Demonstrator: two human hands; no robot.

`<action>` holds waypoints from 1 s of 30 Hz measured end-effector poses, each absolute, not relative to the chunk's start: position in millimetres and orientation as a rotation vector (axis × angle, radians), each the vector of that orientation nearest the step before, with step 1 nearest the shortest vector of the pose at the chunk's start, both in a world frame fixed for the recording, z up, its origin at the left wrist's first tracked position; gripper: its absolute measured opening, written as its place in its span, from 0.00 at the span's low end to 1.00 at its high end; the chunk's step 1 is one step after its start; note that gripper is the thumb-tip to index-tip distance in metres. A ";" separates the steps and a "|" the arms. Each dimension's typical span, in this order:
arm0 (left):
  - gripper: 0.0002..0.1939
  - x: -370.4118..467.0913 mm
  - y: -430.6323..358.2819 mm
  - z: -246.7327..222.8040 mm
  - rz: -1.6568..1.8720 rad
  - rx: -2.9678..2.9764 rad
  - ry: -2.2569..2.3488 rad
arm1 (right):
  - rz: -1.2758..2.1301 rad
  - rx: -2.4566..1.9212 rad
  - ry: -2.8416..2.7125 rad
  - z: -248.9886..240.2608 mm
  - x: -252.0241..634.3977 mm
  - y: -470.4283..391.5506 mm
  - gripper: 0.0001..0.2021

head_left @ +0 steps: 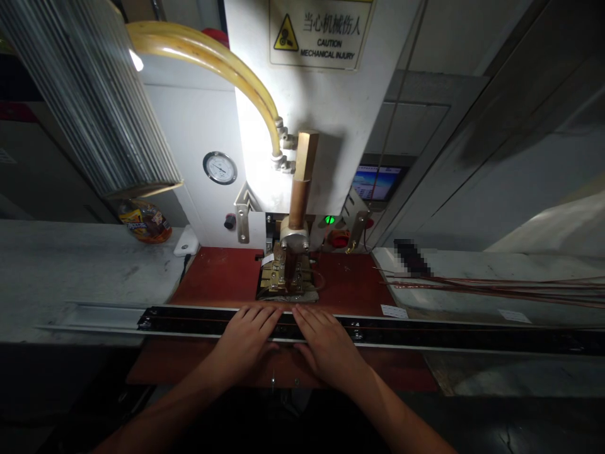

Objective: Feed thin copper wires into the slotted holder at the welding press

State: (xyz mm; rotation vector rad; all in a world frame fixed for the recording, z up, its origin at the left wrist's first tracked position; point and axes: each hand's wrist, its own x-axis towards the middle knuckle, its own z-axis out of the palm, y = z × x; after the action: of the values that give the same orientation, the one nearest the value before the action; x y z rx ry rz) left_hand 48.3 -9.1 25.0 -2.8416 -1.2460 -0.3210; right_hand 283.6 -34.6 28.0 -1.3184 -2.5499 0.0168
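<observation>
Red board (217,271) beneath; left hand (246,335), right hand (328,342) across black strip (189,319); fingers (308,316) extended, grip unclear.

The long black strip (189,320) looks like glossy plastic, the long silver channel (104,317) smooth metal, the golden hexagonal rod (307,157) satin metal, the red-brown board (227,271) matt.

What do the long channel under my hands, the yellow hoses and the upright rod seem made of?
The channel is probably metal, perhaps aluminium: dull grey with thin, straight edges. The hoses look like flexible plastic: glossy, yellowish, smoothly bent. The rod seems brass or copper: golden-brown, flat-faced on top, exact alloy unclear.
</observation>
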 end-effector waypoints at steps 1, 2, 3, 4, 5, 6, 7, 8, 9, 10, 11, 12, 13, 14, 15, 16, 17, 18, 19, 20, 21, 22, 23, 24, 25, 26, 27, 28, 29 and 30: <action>0.33 47.4 -9.0 25.1 -0.324 -2.840 -1.246 | 0.017 -1.321 -2.544 27.7 284.3 -34.2 0.30; 0.33 46.2 -8.9 25.1 -0.329 -2.836 -1.246 | 0.017 -1.321 -2.540 27.3 284.9 -33.8 0.30; 0.33 44.8 -8.8 24.8 -0.334 -2.831 -1.248 | 0.014 -1.320 -2.536 26.9 285.3 -33.4 0.30; 0.32 43.3 -8.7 24.4 -0.337 -2.826 -1.247 | 0.011 -1.317 -2.533 26.5 285.6 -33.1 0.30; 0.32 41.7 -8.6 23.9 -0.340 -2.823 -1.243 | 0.008 -1.314 -2.531 26.3 285.8 -32.9 0.30; 0.31 39.9 -8.5 23.3 -0.341 -2.822 -1.236 | 0.006 -1.310 -2.529 26.2 285.9 -32.7 0.30; 0.31 38.2 -8.3 22.8 -0.342 -2.821 -1.230 | 0.006 -1.306 -2.530 26.3 285.8 -32.6 0.30; 0.31 36.4 -8.2 22.3 -0.344 -2.821 -1.224 | 0.007 -1.303 -2.530 26.5 285.7 -32.6 0.30; 0.30 34.6 -8.0 21.9 -0.346 -2.819 -1.218 | 0.010 -1.300 -2.530 26.9 285.4 -32.5 0.30; 0.30 32.8 -7.9 21.8 -0.348 -2.819 -1.213 | 0.015 -1.298 -2.530 27.3 284.9 -32.5 0.30; 0.29 30.9 -7.8 21.8 -0.349 -2.817 -1.211 | 0.020 -1.297 -2.530 27.7 284.3 -32.6 0.30; 0.29 29.0 -7.7 22.0 -0.350 -2.815 -1.207 | 0.026 -1.296 -2.529 28.0 283.3 -32.6 0.30; 0.29 27.1 -7.6 22.4 -0.351 -2.814 -1.201 | 0.031 -1.295 -2.527 28.4 282.2 -32.7 0.30; 0.29 25.2 -7.5 23.0 -0.351 -2.813 -1.196 | 0.038 -1.292 -2.526 28.6 280.8 -32.7 0.30; 0.29 23.3 -7.5 23.5 -0.350 -2.812 -1.193 | 0.046 -1.289 -2.524 28.7 279.3 -32.8 0.30; 0.29 21.6 -7.5 24.1 -0.350 -2.811 -1.191 | 0.052 -1.286 -2.521 28.7 277.8 -32.9 0.29; 0.29 19.9 -7.5 24.5 -0.349 -2.811 -1.192 | 0.059 -1.284 -2.518 28.6 276.2 -32.9 0.29; 0.29 18.6 -7.5 24.7 -0.347 -2.813 -1.193 | 0.065 -1.282 -2.513 28.4 274.9 -33.1 0.29; 0.29 17.4 -7.5 24.8 -0.347 -2.816 -1.194 | 0.070 -1.280 -2.507 28.2 273.7 -33.2 0.29; 0.28 16.5 -7.6 24.8 -0.350 -2.819 -1.195 | 0.073 -1.278 -2.502 27.9 272.7 -33.4 0.29; 0.28 16.0 -7.7 24.8 -0.355 -2.819 -1.197 | 0.076 -1.276 -2.497 27.6 272.0 -33.7 0.28; 0.28 15.7 -7.9 25.0 -0.360 -2.817 -1.201 | 0.079 -1.274 -2.494 27.4 271.5 -34.0 0.28; 0.28 15.7 -8.2 25.5 -0.364 -2.816 -1.206 | 0.083 -1.275 -2.493 27.2 271.2 -34.3 0.28; 0.27 16.0 -8.7 26.6 -0.367 -2.815 -1.214 | 0.088 -1.277 -2.493 27.1 270.9 -34.6 0.27; 0.27 16.7 -9.3 28.1 -0.368 -2.818 -1.224 | 0.092 -1.280 -2.495 27.0 270.8 -34.9 0.27; 0.28 17.7 -10.0 30.0 -0.366 -2.824 -1.233 | 0.095 -1.283 -2.497 26.8 270.7 -35.0 0.27; 0.28 19.1 -10.8 32.0 -0.365 -2.831 -1.244 | 0.096 -1.284 -2.498 26.5 270.7 -35.0 0.27; 0.29 20.8 -11.6 33.7 -0.363 -2.838 -1.256 | 0.095 -1.285 -2.498 26.2 270.6 -35.0 0.27; 0.29 22.9 -12.3 34.8 -0.364 -2.838 -1.267 | 0.091 -1.286 -2.497 25.8 270.6 -34.8 0.27; 0.29 25.3 -12.8 35.1 -0.366 -2.834 -1.277 | 0.086 -1.284 -2.499 25.4 270.5 -34.6 0.27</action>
State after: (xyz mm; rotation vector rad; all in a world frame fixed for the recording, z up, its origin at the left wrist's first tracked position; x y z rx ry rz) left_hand 25.3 -12.8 35.1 -2.8341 -1.2769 -0.3660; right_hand 270.5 -34.6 25.4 -1.2839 -2.4986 0.0864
